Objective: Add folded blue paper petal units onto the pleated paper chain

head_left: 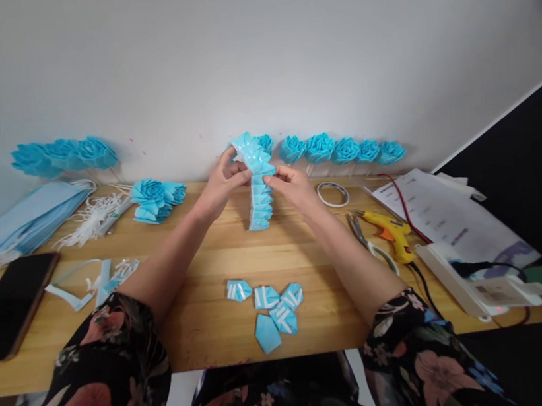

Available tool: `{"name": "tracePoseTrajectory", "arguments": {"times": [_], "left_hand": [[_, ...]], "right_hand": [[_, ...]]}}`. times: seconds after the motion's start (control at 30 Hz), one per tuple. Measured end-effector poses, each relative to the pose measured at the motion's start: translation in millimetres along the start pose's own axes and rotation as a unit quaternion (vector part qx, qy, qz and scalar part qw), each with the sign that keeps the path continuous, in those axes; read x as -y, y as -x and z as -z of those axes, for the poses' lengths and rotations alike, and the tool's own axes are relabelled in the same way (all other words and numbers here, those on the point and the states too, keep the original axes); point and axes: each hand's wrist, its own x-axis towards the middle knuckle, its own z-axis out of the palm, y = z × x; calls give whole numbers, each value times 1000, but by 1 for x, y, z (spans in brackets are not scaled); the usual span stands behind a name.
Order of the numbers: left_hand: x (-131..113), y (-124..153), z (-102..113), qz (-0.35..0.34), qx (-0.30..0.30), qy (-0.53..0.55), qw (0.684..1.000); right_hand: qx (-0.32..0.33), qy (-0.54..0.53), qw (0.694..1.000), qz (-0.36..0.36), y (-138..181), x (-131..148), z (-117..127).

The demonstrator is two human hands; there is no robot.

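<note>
Both my hands are raised over the middle of the wooden table, holding a chain of folded light-blue petal pieces that hangs down between them. My left hand pinches the top of the chain from the left. My right hand pinches it from the right, a little lower. Several loose folded blue petals with white tape strips lie near the table's front edge, below my hands.
Finished blue paper roses stand along the wall: a row at the right, a cluster left of centre, more far left. A tape roll, scissors, yellow glue gun, power strip, papers, phone, blue masks.
</note>
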Motion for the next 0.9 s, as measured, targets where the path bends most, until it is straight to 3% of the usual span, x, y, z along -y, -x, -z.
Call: {"name": "tracePoseTrajectory", "arguments": {"times": [0.27,0.47,0.6,0.77,0.9], "left_hand": [[7,-2,4,-14,12,1,1000],[0,-3,3,-31,-22,7,999],[-4,-3,1,-35,-33,21,999],[-5,-1,-2,-9,-7,37,999],[-5,0,-2,3,16,19,1000]], "right_hand": [[-2,20,1000,-2,2,4,1],[21,-63,997,-26,3,9,-1],[30,-36,998,-29,5,11,-3],[-26,6,1000,-6,3,10,1],[-18,14,1000,3,2,10,2]]}}
